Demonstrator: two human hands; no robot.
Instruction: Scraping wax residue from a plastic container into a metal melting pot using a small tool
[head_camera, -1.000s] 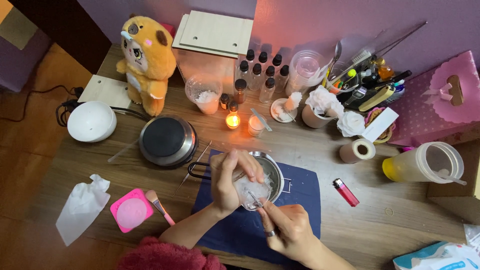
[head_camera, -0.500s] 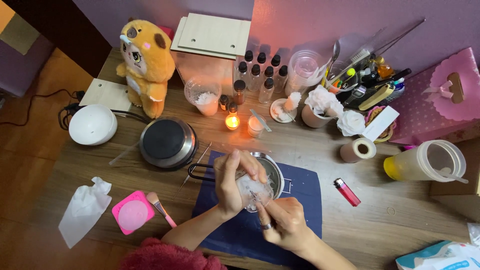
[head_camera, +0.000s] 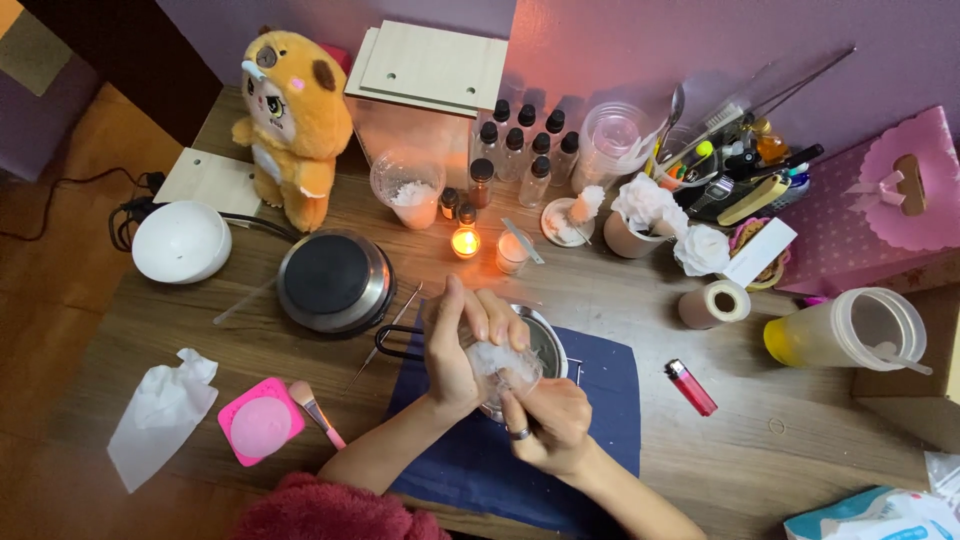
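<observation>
**Two hands working over a metal pot on a crowded tabletop**

A wooden tabletop (head_camera: 620, 300), seen from above, is covered with craft supplies. A dark blue cloth (head_camera: 600, 390) lies near the front edge, and on it stands a small metal pot (head_camera: 545, 340) with a black wire handle pointing left.

Behind the cloth sits a round black hot plate (head_camera: 334, 280); a white dome-shaped lamp (head_camera: 181, 241) is well to its left, and an orange plush toy (head_camera: 293, 120) stands upright at the back. Far right, a yellow plastic jug (head_camera: 848, 327) lies near a red lighter (head_camera: 691, 386) and a roll of tape (head_camera: 714, 302). Front left lie a crumpled white tissue (head_camera: 160, 412), a pink mould (head_camera: 261, 422) and a small brush (head_camera: 317, 412). A lit tea light (head_camera: 465, 242) glows beside a small white candle (head_camera: 511, 251), with a cluster of dark-capped bottles (head_camera: 522, 145) behind.

The left hand (head_camera: 462, 345) is wrapped around a clear cup of white flakes (head_camera: 503, 365), held tilted over the pot — fingers curled across its top. The right hand (head_camera: 545, 420), a ring on one finger, is pinched against the cup's lower rim; what it grips is too hidden to make out.
</observation>
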